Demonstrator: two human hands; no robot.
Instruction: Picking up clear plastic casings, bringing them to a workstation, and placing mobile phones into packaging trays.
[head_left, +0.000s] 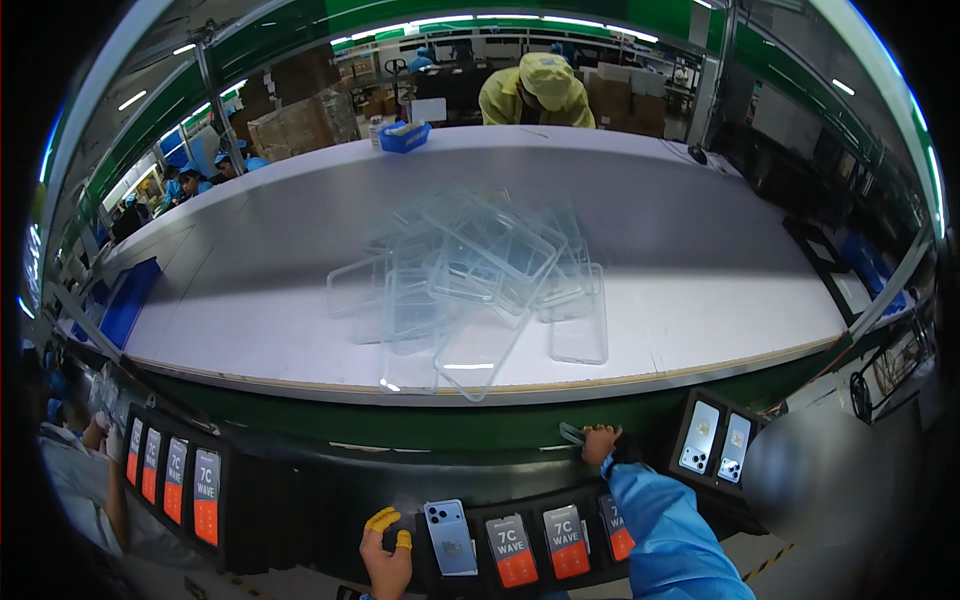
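My right hand [602,443] reaches out in a blue sleeve to the near side of the white table. Its fingers are closed on a clear phone case [571,433], seen nearly edge-on. My left hand [386,553] is lower down, yellow covers on its fingertips, thumb and fingers apart and nothing between them. Just right of it a light-blue phone [451,538] lies back up in a black tray [470,502]. Farther along that tray are several phone-sized pieces with grey-and-orange fronts [512,552], the rightmost partly hidden by my right sleeve.
Clear phone cases [480,270] lie heaped on the white table [250,320]. Another black tray [690,462] at right holds two phones; one at left holds grey-and-orange pieces [206,497]. A blue bin [404,138] stands at the far edge, near a person in yellow [540,90].
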